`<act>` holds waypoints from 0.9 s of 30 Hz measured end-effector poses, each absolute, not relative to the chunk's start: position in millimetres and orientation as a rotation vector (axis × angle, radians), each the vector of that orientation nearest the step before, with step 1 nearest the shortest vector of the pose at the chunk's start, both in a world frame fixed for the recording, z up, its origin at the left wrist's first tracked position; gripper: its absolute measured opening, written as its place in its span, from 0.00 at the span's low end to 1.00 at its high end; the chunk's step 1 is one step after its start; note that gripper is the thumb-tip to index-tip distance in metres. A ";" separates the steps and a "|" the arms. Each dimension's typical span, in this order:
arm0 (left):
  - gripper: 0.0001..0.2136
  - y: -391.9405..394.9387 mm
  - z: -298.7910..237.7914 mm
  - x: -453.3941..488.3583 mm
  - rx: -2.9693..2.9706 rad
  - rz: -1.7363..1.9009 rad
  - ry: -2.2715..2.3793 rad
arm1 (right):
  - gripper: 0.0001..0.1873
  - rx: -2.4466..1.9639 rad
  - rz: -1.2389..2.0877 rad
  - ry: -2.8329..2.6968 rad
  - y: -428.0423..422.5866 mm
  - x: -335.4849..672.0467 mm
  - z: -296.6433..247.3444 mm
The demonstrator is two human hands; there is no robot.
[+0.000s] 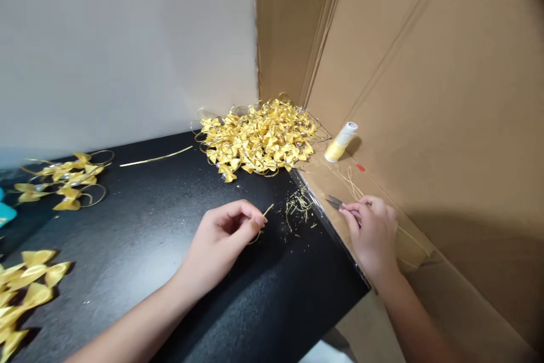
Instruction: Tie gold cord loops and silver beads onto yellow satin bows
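My left hand (225,233) rests on the black table (148,227) with fingers pinched on a short piece of gold cord (267,211) that pokes out past the fingertips. My right hand (372,230) lies on a cardboard flap beside the table's right edge, fingers closed over small metal scissors (334,201) whose blades point left. Gold thread (352,182) trails from under this hand toward a spool of yellow thread (340,142) lying further back on the cardboard.
A big heap of gold ribbon bows (259,136) sits at the table's far right corner. Smaller groups of bows (68,179) lie at the left, more bows (25,286) at the near left. Cord clippings (300,204) litter the table edge. Cardboard walls (425,68) rise on the right.
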State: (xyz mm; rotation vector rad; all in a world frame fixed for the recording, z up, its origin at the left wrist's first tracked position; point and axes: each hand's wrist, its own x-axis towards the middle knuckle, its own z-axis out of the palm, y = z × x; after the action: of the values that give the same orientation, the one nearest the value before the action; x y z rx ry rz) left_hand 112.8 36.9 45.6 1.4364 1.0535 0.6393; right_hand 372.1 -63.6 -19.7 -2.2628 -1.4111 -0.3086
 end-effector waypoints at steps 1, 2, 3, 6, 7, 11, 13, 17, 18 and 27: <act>0.11 37.6 48.5 108.1 1.436 0.677 1.066 | 0.16 -2.265 -0.314 -1.417 -64.0 373.4 -21.1; 0.10 38.5 50.9 103.6 1.435 0.713 1.075 | 0.17 -2.258 -0.311 -1.424 -64.5 374.7 -21.9; 0.10 39.7 53.0 99.4 1.434 0.747 1.081 | 0.17 -2.244 -0.305 -1.425 -64.9 375.7 -21.7; 0.09 44.1 60.9 88.3 1.444 0.844 1.101 | 0.15 -2.126 -0.206 -1.353 -64.7 368.2 -13.2; 0.09 45.2 65.0 85.4 1.456 0.882 1.111 | 0.15 -2.046 -0.086 -1.308 -64.0 359.3 -7.6; 0.08 39.3 84.8 78.7 1.639 1.060 1.090 | 0.22 -1.451 1.208 -1.007 -57.1 289.7 18.0; 0.08 27.3 88.4 75.9 1.855 1.035 0.980 | 0.30 -1.040 1.932 -0.682 -49.3 249.0 26.2; 0.07 -7.9 68.4 59.9 2.337 0.695 0.529 | 0.13 -0.792 2.032 -0.201 -23.1 201.9 31.8; 0.07 -16.6 59.8 53.5 2.463 0.624 0.453 | 0.10 -0.807 1.976 -0.155 -16.1 198.4 32.3; 0.07 -62.6 21.6 8.9 2.716 0.475 0.519 | 0.12 -0.907 1.895 -0.373 13.8 204.1 39.7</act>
State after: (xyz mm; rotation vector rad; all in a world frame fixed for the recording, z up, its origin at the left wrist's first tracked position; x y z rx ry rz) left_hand 8.9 -62.6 21.6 2.7165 0.5193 0.4748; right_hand 204.1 13.8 39.7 -0.9065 -0.3732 1.8953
